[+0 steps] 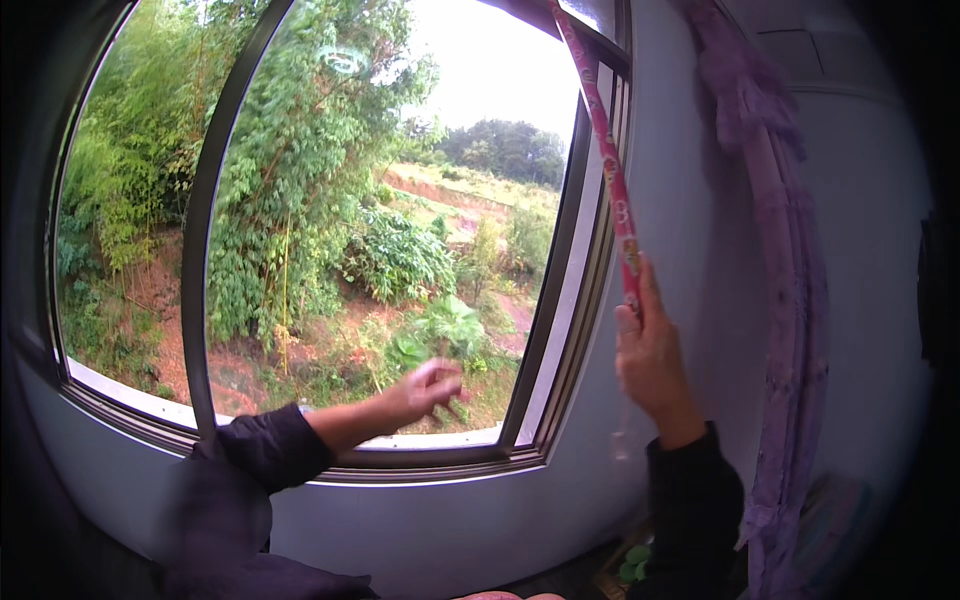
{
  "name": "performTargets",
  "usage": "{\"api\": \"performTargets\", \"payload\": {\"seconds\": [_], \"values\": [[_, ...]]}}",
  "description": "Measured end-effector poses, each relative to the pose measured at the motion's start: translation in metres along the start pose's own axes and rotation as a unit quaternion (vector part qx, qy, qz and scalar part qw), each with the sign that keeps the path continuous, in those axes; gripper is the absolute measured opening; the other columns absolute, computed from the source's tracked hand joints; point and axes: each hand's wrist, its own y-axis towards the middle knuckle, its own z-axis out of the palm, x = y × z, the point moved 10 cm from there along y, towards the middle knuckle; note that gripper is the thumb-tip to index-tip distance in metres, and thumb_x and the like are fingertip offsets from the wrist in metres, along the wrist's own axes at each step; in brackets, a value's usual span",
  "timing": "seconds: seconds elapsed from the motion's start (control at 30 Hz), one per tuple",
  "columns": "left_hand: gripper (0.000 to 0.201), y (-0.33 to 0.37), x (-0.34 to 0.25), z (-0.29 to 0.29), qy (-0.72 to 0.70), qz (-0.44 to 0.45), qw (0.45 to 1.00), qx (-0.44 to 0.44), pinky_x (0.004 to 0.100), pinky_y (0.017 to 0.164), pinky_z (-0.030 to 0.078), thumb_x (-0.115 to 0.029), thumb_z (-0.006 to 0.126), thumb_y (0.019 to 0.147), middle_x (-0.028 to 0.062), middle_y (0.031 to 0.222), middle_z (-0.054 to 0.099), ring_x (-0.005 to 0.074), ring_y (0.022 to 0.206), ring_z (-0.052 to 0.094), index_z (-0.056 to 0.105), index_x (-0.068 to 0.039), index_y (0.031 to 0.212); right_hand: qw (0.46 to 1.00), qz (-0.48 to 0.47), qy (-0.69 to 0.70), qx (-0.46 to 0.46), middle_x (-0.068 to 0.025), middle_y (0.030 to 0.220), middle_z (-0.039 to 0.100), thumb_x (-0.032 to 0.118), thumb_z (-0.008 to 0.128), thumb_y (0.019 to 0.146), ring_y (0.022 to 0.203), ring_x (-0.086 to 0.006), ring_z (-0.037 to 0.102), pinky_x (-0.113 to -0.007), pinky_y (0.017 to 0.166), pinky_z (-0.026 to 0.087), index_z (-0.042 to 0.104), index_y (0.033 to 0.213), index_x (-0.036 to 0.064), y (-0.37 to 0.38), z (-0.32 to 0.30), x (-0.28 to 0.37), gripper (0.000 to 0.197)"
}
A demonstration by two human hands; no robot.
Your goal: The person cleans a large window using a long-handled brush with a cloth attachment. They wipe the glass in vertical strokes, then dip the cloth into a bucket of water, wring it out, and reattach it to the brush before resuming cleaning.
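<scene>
Sleeves, dark and loose, rise from the lower edge of the frame on both forearms. Right of centre, the right hand (650, 355) is raised with its fingers closed together around the lower end of a thin pink patterned rod (610, 160), thumb side toward the window. That rod runs steeply from the hand up to the top centre of the frame, just beside the right edge of the window frame (560, 330). Lower centre, the left hand (430, 388) is blurred in front of the glass; its fingers look loosely curled and hold nothing, though I cannot tell their exact spread. At the right, a purple curtain (790, 300) hangs gathered against the pale wall (680, 200), apart from the right hand. Beyond the glass lie green bushes (300, 180), red soil and distant trees under a bright sky.
</scene>
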Motion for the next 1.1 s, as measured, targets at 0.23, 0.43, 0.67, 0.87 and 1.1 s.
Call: {"api": "performTargets", "payload": {"seconds": [0.23, 0.43, 0.67, 0.87, 1.1], "values": [[0.074, 0.059, -0.213, 0.009, 0.013, 0.266, 0.962, -0.064, 0.0408, 0.088, 0.049, -0.056, 0.038, 0.097, 0.0247, 0.12, 0.056, 0.0295, 0.107, 0.058, 0.031, 0.007, 0.135, 0.991, -0.11, 0.082, -0.003, -0.0322, 0.088, 0.064, 0.009, 0.044, 0.095, 0.064, -0.0343, 0.067, -0.04, 0.062, 0.055, 0.006, 0.15, 0.0018, -0.058, 0.045, 0.006, 0.067], [0.043, 0.068, -0.277, -0.009, -0.055, 0.292, 0.943, -0.152, 0.0337, 0.063, 0.058, -0.033, 0.052, 0.097, 0.012, 0.081, 0.06, 0.0209, 0.073, 0.066, 0.044, 0.005, 0.114, 0.972, -0.149, 0.172, 0.05, -0.0388, 0.121, 0.051, 0.004, 0.044, 0.093, 0.087, -0.0396, 0.067, -0.038, 0.074, 0.054, 0.009, 0.148, -0.0065, -0.093, 0.064, 0.038, 0.066], [0.025, 0.031, -0.268, -0.04, -0.085, 0.311, 0.911, -0.258, 0.0285, 0.041, 0.051, -0.022, 0.049, 0.096, 0.0023, 0.07, 0.045, 0.0101, 0.052, 0.046, 0.047, 0.001, 0.105, 0.948, -0.154, 0.261, 0.093, -0.0332, 0.123, 0.052, 0.0, 0.047, 0.092, 0.094, -0.0304, 0.064, -0.034, 0.081, 0.05, 0.011, 0.148, -0.0066, -0.103, 0.086, 0.043, 0.067], [0.018, 0.06, -0.264, -0.034, -0.104, 0.337, 0.907, -0.229, 0.0299, 0.039, 0.05, -0.018, 0.048, 0.095, 0.0028, 0.069, 0.044, 0.0111, 0.051, 0.045, 0.044, -0.001, 0.098, 0.948, -0.074, 0.294, 0.101, -0.024, 0.104, 0.06, 0.001, 0.044, 0.092, 0.072, -0.0201, 0.06, -0.031, 0.067, 0.049, 0.013, 0.149, -0.0023, -0.097, 0.091, 0.015, 0.065], [0.017, 0.13, -0.274, 0.031, 0.168, 0.29, 0.931, -0.142, 0.0303, 0.051, 0.053, -0.019, 0.053, 0.095, 0.0026, 0.077, 0.048, 0.0113, 0.065, 0.053, 0.05, -0.003, 0.096, 0.937, 0.042, 0.335, 0.086, -0.0037, 0.072, 0.051, 0.005, 0.037, 0.097, 0.045, -0.0057, 0.042, -0.022, 0.041, 0.039, 0.009, 0.152, 0.006, -0.1, 0.058, -0.015, 0.062]]}}
